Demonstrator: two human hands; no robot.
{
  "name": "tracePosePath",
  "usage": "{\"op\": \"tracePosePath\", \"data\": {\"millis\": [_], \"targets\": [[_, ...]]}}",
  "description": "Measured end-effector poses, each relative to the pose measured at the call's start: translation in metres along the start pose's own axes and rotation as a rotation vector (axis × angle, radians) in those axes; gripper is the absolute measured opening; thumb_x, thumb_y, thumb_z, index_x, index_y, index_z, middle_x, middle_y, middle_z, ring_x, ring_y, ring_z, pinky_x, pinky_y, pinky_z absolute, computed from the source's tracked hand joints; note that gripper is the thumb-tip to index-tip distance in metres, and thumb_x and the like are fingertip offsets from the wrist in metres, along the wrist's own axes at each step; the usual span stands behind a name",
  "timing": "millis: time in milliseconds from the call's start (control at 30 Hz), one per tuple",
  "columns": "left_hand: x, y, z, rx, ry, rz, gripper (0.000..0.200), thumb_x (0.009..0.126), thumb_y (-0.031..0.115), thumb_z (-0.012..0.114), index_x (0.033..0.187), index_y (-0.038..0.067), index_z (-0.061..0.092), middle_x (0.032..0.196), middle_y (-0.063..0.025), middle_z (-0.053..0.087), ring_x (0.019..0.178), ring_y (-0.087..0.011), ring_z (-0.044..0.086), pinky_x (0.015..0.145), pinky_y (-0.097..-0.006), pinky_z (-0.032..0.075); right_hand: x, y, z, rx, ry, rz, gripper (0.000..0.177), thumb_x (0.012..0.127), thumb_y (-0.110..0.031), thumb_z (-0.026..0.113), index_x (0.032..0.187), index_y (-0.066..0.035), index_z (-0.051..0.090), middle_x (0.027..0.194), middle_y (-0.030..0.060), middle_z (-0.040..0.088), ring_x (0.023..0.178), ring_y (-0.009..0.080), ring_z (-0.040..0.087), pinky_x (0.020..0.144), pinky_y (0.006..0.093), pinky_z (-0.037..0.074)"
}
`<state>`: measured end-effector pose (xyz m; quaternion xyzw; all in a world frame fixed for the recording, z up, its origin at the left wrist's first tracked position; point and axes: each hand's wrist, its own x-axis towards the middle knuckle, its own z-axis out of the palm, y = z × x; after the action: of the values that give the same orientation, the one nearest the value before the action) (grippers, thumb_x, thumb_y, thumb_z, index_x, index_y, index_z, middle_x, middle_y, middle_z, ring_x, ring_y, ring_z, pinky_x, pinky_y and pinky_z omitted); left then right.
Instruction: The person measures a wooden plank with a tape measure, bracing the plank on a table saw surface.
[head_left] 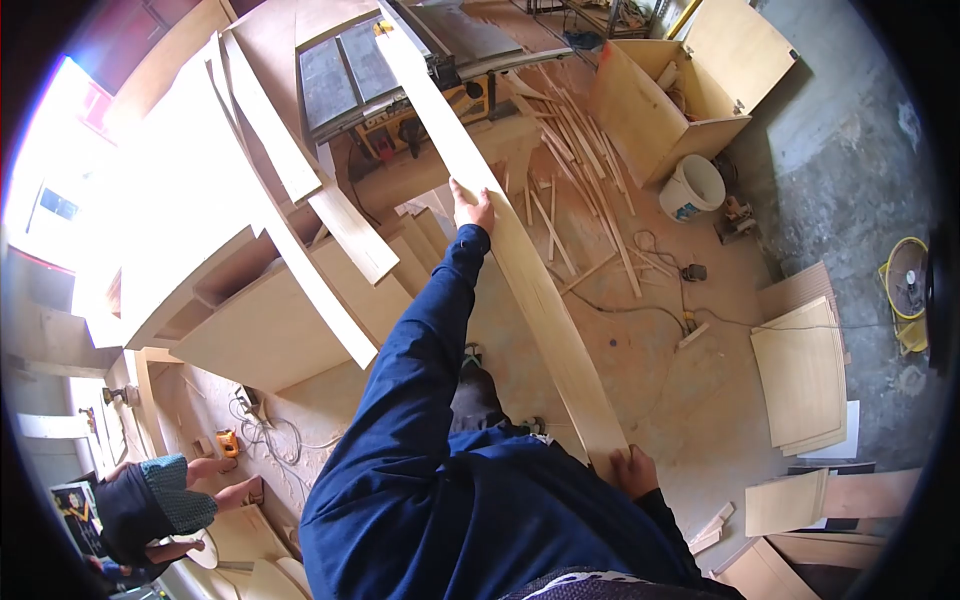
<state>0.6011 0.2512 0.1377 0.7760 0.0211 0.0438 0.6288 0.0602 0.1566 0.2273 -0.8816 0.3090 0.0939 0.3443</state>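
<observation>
Fingers (484, 203) of the left hand (472, 210) clamped over the edge of the long plywood strip (530, 290) midway; right hand (634, 470) gripping its near end at the waist. Far end resting on the table saw (400, 90). Keep it flat and evenly supported, clear of the offcuts (585, 190) on the floor.

Ahead: table saw (400, 70) blocks the plank's (520, 260) far end.
Left: stacked cabinet panels (270, 300) crowd in close.
Right: bare floor (690, 400) opens up, past scattered offcuts (580, 170) and a cable (630, 305).
</observation>
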Motion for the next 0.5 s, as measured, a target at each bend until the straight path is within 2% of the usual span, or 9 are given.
{"op": "tracePosePath", "data": {"millis": [100, 167, 333, 400, 500], "targets": [[0.030, -0.006, 0.004, 0.029, 0.004, 0.014, 0.073, 0.081, 0.018, 0.059, 0.139, 0.003, 0.017, 0.124, -0.0218, 0.047, 0.111, -0.0282, 0.049, 0.094, -0.0317, 0.038, 0.021, -0.021, 0.001, 0.029, 0.027, -0.002, 0.050, 0.083, -0.046, 0.053, 0.082, 0.004, 0.055, 0.073, 0.0270, 0.058, 0.071, 0.0432, 0.057, 0.059, 0.0453, 0.045], [0.046, -0.002, 0.004, 0.062, 0.020, -0.032, 0.077, 0.079, 0.022, 0.060, 0.140, 0.012, 0.016, 0.120, -0.0233, 0.051, 0.108, -0.0340, 0.052, 0.093, -0.0348, 0.040, 0.035, -0.034, 0.002, 0.044, 0.035, 0.021, 0.048, 0.083, -0.045, 0.053, 0.083, 0.004, 0.055, 0.075, 0.0265, 0.059, 0.073, 0.0429, 0.057, 0.061, 0.0448, 0.046], [0.091, -0.003, 0.009, 0.033, 0.033, -0.026, 0.075, 0.079, 0.023, 0.059, 0.140, 0.013, 0.017, 0.119, -0.0230, 0.051, 0.108, -0.0346, 0.052, 0.092, -0.0357, 0.040, 0.071, -0.061, 0.005, 0.039, 0.047, -0.038, 0.044, 0.083, -0.041, 0.054, 0.080, 0.003, 0.056, 0.075, 0.0245, 0.059, 0.074, 0.0411, 0.058, 0.063, 0.0444, 0.045], [0.117, -0.008, 0.011, 0.065, 0.063, 0.021, 0.075, 0.078, 0.023, 0.060, 0.140, 0.013, 0.018, 0.119, -0.0223, 0.052, 0.107, -0.0338, 0.053, 0.092, -0.0354, 0.041, 0.088, -0.080, 0.002, 0.033, 0.036, -0.021, 0.044, 0.083, -0.041, 0.053, 0.079, 0.002, 0.056, 0.074, 0.0242, 0.059, 0.074, 0.0410, 0.057, 0.063, 0.0443, 0.045], [0.154, -0.006, 0.012, 0.037, 0.044, -0.019, 0.075, 0.077, 0.024, 0.060, 0.140, 0.011, 0.020, 0.120, -0.0215, 0.052, 0.107, -0.0326, 0.053, 0.092, -0.0348, 0.041, 0.111, -0.099, 0.004, 0.031, 0.023, 0.000, 0.045, 0.084, -0.042, 0.052, 0.078, 0.002, 0.056, 0.073, 0.0236, 0.059, 0.073, 0.0406, 0.057, 0.063, 0.0441, 0.045]]}}
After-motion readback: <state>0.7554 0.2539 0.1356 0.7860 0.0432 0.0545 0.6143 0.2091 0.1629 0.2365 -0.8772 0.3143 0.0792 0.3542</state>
